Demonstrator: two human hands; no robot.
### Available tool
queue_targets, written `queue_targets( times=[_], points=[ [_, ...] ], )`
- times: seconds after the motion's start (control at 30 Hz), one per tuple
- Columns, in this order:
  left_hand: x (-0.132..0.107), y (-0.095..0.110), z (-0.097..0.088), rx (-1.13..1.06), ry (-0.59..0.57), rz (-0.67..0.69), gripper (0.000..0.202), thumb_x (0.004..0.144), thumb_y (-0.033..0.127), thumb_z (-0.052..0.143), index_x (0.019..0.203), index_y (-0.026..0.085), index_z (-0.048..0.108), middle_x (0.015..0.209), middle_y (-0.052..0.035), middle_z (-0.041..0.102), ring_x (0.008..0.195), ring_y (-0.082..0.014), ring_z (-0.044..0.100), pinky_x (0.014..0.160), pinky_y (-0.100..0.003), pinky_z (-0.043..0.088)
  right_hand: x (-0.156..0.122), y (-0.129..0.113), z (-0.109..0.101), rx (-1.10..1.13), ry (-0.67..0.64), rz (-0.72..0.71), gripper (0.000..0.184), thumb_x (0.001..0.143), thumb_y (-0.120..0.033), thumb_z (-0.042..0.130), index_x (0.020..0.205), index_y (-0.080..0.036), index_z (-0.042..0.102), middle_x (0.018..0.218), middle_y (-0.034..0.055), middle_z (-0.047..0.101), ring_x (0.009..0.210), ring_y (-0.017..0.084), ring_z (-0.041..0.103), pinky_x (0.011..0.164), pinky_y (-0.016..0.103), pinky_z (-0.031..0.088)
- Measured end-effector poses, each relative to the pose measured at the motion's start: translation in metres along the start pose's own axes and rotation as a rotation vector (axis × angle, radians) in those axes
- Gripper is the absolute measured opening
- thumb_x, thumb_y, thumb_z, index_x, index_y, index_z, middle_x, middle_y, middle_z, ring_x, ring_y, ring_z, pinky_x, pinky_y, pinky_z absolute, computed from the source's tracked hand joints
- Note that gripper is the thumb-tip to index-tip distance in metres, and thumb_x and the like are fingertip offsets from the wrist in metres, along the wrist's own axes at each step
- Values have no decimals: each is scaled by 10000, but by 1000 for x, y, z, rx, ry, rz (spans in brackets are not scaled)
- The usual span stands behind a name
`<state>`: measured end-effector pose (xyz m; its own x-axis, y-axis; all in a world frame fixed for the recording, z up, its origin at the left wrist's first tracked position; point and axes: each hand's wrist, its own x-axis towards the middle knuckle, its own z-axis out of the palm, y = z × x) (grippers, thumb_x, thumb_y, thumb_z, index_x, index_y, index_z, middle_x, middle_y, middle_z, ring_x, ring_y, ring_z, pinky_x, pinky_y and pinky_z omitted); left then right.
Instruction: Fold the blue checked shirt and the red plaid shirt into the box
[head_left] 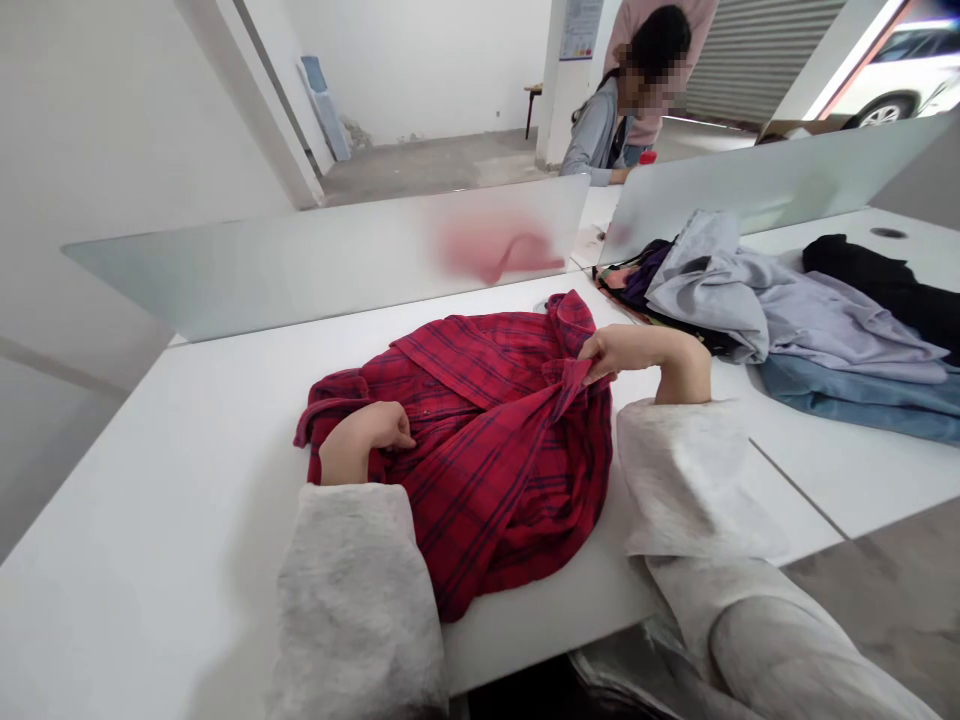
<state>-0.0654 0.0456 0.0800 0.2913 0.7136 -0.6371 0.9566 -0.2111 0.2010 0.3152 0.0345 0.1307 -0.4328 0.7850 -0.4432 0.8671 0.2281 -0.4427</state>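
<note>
Where the shirt lies: the red plaid shirt sits bunched on the white table, close to the near edge, between the person's two arms.
Long axis: it runs from the collar at the far right, which points at the frosted divider, down to the hem at the near table edge. A rumpled sleeve end sticks out to the left.
Left hand: the left hand is closed, its fingers curled into the cloth on the shirt's left side and resting low on it.
Right hand: the right hand pinches a fold just below the collar and holds it raised, so a taut ridge of cloth slants from it down toward the middle.
Sleeves: both forearms wear pale grey fleecy sleeves.
Clothes pile: to the right on the same table, well apart from the shirt, a grey garment lies over a blue garment, with a black garment behind them.
Second divider: another frosted panel stands behind that pile.
Beyond the dividers: another person bends over the far desk. A red shape blurs through the nearer panel.
Background: a roller shutter and a white car stand at the far right.
</note>
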Motion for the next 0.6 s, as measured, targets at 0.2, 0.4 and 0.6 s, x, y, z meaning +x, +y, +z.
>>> queue_targets(
  times=[0.2, 0.4, 0.6],
  points=[
    [6, 9, 2, 91, 401, 64, 235, 766, 268, 610, 997, 223, 622, 916, -39, 686, 811, -195, 625, 675, -263, 443, -5, -7, -2, -22, 13, 0, 256, 713, -343, 641, 890, -206, 766, 668, -9, 682, 565, 105, 571, 528, 188, 414],
    [17, 6, 8, 129, 374, 113, 74, 775, 265, 606, 791, 198, 631, 966, -74, 636, 885, -227, 609, 751, -291, 449, -3, -5, -2, -8, 31, 13, 243, 727, -329, 643, 893, -203, 768, 680, -4, 686, 581, 114, 585, 538, 195, 428],
    [-3, -2, -5, -19, 605, -10, 211, 914, 307, 376, 1043, 218, 517, 951, -67, 664, 879, -234, 622, 779, -325, 445, -18, -6, -7, -9, 102, 18, 230, 758, -314, 620, 912, -220, 763, 710, -8, 697, 626, 125, 622, 581, 201, 449]
  ],
)
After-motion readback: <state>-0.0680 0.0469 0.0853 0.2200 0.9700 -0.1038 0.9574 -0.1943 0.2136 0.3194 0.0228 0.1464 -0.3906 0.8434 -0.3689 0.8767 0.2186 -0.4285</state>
